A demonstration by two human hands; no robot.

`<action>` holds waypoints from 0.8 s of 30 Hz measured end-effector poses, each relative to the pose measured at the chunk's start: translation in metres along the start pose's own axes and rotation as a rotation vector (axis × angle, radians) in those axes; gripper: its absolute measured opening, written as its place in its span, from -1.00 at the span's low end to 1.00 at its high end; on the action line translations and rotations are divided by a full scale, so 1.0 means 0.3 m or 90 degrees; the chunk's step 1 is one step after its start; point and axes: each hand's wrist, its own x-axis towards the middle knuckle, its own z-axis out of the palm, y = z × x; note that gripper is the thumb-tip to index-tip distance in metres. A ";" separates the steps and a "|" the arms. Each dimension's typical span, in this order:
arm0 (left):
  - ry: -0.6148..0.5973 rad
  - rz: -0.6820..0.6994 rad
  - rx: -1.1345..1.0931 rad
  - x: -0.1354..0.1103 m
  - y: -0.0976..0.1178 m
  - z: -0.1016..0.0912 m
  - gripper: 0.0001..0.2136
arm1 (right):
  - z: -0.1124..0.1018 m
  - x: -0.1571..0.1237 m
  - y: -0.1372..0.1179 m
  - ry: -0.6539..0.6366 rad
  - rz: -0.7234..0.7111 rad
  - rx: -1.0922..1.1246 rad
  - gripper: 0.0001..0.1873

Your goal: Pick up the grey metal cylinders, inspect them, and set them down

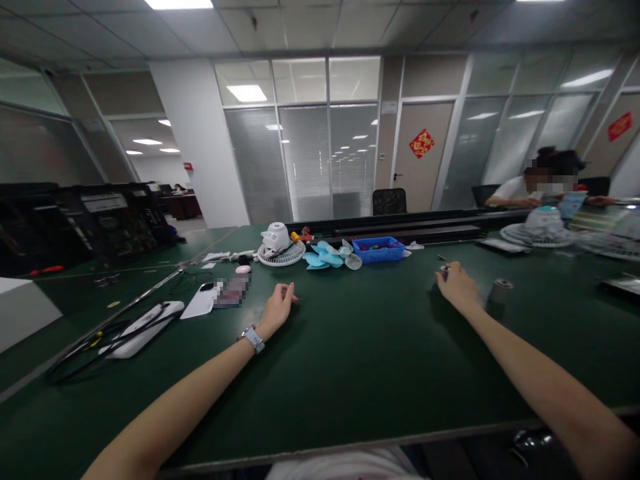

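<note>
My left hand (279, 310), with a watch on its wrist, rests over the left-middle of the green table (350, 373). Its fingers are loosely bent, and nothing shows between them. Farther right, my right hand (457, 288) is closed with its fingertips on a small metallic part (444, 271), mostly covered by the fingers. A grey metal cylinder (501, 291) stands upright just right of that hand, apart from it. Beyond the hands lie light-blue fan blades (325, 256), a blue tray (379, 251) with small items, and a white fan body with its grille (280, 247).
At left are a white phone (200, 301), a white power bank-like block with black cable (145, 330), and a pink round item (243, 269). Black equipment frames (110, 220) stand at far left. Another person (520, 190) sits at far right behind white fan parts (543, 227).
</note>
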 end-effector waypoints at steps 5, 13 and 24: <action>0.004 0.000 0.004 0.000 0.014 0.003 -0.58 | -0.015 -0.012 -0.074 0.036 -0.073 0.050 -0.56; -0.003 0.037 -0.014 0.014 0.039 0.039 -0.59 | 0.021 -0.166 -0.529 -0.198 -0.355 0.411 -0.59; -0.085 0.241 0.080 0.007 0.159 0.097 -0.63 | 0.141 -0.390 -0.809 -0.293 -0.407 0.664 -0.44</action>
